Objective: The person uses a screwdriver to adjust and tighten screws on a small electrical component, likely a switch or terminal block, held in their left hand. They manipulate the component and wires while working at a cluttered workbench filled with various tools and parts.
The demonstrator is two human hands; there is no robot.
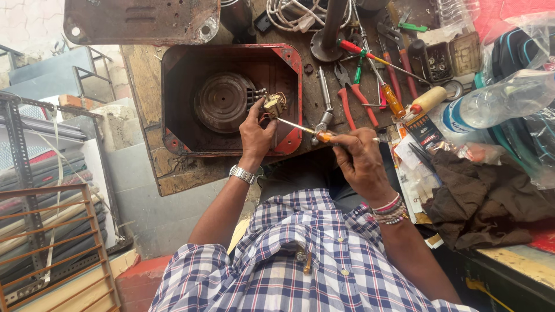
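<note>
Switch (pixel 274 105): pinched in left hand (pixel 256 136), just above the red box (pixel 231 99) opening.
Screwdriver (pixel 300 128): clasped in right hand (pixel 359 162), tip on the switch.
Advice: best kept steady over the box, tip square, light pressure.

To my right on the bench lies a small flat card package (pixel 420 130), black with an orange-red band, just beside the cap end of a clear plastic bottle (pixel 491 104). Under and below it sit white paper leaflets (pixel 409 173). Farther back stands a small open plastic box (pixel 439 60), dark, with its clear lid (pixel 466 53) tipped up.
</note>
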